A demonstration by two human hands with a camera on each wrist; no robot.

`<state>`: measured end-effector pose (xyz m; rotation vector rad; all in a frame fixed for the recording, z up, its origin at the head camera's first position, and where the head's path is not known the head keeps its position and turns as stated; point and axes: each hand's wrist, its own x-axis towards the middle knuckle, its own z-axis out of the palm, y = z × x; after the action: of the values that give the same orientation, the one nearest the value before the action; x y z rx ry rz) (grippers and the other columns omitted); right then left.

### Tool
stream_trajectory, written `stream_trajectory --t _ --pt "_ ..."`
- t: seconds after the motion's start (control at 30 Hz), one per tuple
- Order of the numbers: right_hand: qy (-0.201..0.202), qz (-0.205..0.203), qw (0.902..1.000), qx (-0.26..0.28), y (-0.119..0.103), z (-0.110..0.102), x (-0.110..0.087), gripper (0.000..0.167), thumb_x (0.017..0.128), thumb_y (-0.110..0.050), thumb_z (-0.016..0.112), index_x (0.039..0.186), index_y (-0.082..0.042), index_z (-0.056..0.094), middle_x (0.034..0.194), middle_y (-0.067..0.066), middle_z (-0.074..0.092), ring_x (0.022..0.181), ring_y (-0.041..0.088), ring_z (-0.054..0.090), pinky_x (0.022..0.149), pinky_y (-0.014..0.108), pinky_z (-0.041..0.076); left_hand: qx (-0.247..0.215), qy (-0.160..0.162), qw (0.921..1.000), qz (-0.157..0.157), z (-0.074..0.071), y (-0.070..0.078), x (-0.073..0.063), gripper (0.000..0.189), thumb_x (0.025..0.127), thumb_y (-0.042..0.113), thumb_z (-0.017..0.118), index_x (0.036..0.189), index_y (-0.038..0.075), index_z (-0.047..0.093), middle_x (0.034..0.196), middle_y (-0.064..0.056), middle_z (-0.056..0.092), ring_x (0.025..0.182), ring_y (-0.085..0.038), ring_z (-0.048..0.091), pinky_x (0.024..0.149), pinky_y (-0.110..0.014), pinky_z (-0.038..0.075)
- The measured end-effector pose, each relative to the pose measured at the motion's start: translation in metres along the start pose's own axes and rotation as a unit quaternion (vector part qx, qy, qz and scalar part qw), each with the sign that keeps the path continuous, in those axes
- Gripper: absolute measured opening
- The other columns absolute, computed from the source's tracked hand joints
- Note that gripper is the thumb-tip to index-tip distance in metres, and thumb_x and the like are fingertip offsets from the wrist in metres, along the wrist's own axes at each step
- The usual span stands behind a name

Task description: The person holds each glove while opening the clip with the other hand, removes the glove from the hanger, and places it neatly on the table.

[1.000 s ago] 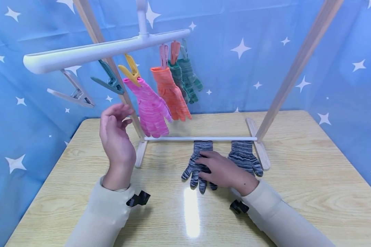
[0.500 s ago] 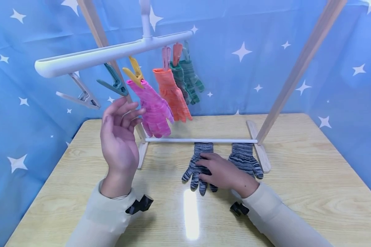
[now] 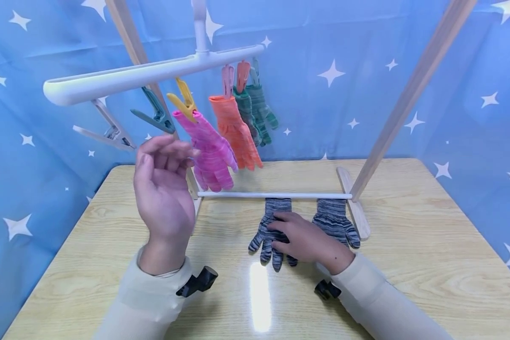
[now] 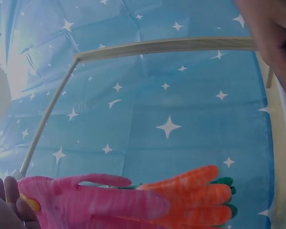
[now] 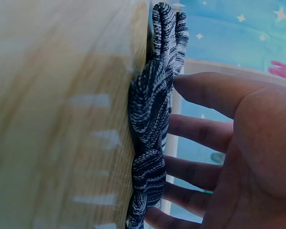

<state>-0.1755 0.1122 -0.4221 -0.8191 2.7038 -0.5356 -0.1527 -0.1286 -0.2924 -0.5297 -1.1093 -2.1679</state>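
My left hand is raised, palm up, below the teal clothespin and beside the pink glove. Its fingers are loosely bent around nothing. A yellow clothespin holds the pink glove by its cuff. On the table, my right hand reaches over a black-and-white striped glove. In the right wrist view the fingers are extended, with the tips at the striped glove and no grip on it. A second striped glove lies to the right, partly behind my right hand.
A white hanger carries the clothespins, an orange glove and two green gloves. A white clothespin hangs at its left end. Wooden posts and a low white bar frame the wooden table.
My left hand has risen slightly and shifted toward the pink glove, and its palm has turned more upward. My right hand stays over the striped glove.
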Motion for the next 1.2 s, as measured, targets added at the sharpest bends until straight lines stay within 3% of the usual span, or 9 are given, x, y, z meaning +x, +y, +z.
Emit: stream_trajectory --t 0.4,0.77,1.0,1.1,1.2 --pt "0.004 -0.004 1.0000 -0.003 0.000 0.002 0.000 0.042 0.098 -0.030 0.065 0.136 -0.013 0.061 0.156 0.018 0.040 0.145 0.038 0.037 0.112 0.055 0.039 0.026 -0.049 0.9985 0.000 0.013 -0.003 -0.001 0.028 0.101 0.015 0.032 0.110 0.006 0.057 0.098 -0.005 0.067 0.089 -0.022 0.066 0.088 -0.035 0.049" --pt "0.003 -0.004 1.0000 -0.002 -0.001 0.000 0.000 0.041 0.098 -0.029 0.065 0.135 -0.012 0.062 0.157 0.017 0.040 0.146 0.038 0.036 0.112 0.055 0.039 0.035 -0.060 0.9976 0.009 0.020 -0.007 -0.002 0.025 0.099 0.007 0.035 0.107 0.006 0.059 0.098 -0.004 0.067 0.091 -0.022 0.064 0.089 -0.037 0.049" --pt "0.003 -0.011 0.9999 -0.002 -0.002 0.000 0.002 0.042 0.098 -0.030 0.065 0.136 -0.013 0.061 0.156 0.017 0.040 0.145 0.038 0.037 0.112 0.055 0.040 0.126 -0.030 0.9902 0.051 0.014 -0.012 0.003 0.022 0.099 0.002 0.040 0.107 0.005 0.060 0.099 -0.004 0.063 0.094 -0.023 0.063 0.091 -0.035 0.050" --pt "0.004 -0.010 0.9999 -0.002 -0.002 -0.001 0.002 0.042 0.098 -0.029 0.065 0.136 -0.012 0.061 0.156 0.017 0.040 0.145 0.038 0.037 0.112 0.055 0.040 0.150 0.006 0.9872 0.054 0.010 -0.018 0.008 0.021 0.098 0.000 0.042 0.103 0.006 0.062 0.097 -0.003 0.063 0.094 -0.022 0.062 0.091 -0.033 0.050" --pt "0.002 -0.006 1.0000 -0.002 -0.002 -0.002 0.001 0.042 0.098 -0.029 0.065 0.136 -0.012 0.061 0.156 0.017 0.040 0.145 0.038 0.037 0.112 0.055 0.040 0.134 0.054 0.9880 0.054 0.006 -0.026 0.014 0.026 0.097 -0.005 0.040 0.095 0.007 0.063 0.093 -0.003 0.061 0.094 -0.022 0.059 0.091 -0.033 0.048"
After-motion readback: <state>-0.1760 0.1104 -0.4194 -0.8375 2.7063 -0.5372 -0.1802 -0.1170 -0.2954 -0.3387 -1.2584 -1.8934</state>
